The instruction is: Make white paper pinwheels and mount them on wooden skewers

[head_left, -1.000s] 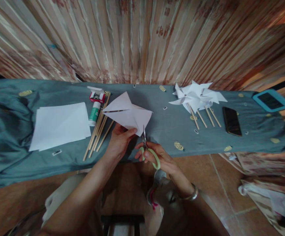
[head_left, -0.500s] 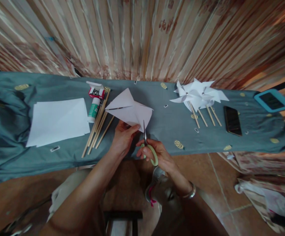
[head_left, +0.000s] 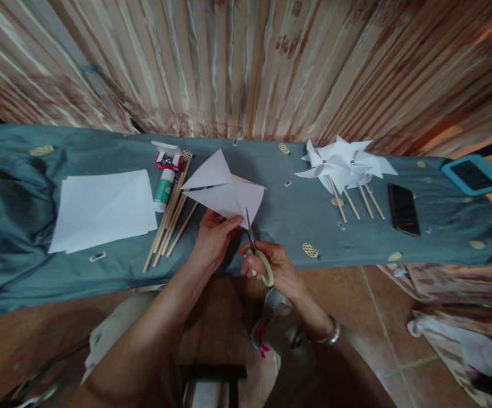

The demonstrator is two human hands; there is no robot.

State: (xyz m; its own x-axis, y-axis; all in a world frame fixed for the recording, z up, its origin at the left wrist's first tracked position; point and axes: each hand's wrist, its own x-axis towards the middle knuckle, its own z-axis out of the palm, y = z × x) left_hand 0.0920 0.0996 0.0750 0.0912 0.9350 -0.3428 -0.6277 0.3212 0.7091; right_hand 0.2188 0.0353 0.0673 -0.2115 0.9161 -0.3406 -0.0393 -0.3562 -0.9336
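My left hand (head_left: pixel 215 237) pinches the near edge of a white paper sheet (head_left: pixel 225 192), thumb on top and fingers underneath. Slits run inward from the sheet's left and right corners. In my right hand (head_left: pixel 271 262) is a pair of scissors (head_left: pixel 264 266) with pale green handles, my fingers through the loops. The scissor blades lie across the sheet's near corner, pointing away from me, just right of my left thumb. To the left of the sheet lie several wooden sticks (head_left: pixel 171 218).
White paper sheets (head_left: pixel 103 209) are stacked at left. A glue stick (head_left: pixel 163 191) and a small red box (head_left: pixel 169 160) of metal pins sit by the sticks. At right are paper pinwheels (head_left: pixel 343 162), a phone (head_left: pixel 403 209) and a blue-framed device (head_left: pixel 475 174). A curtain (head_left: pixel 237 68) hangs behind.
My right hand and the scissors have shifted very slightly, and the blades lean a little more to the left. The left hand keeps its hold on the paper sheet.
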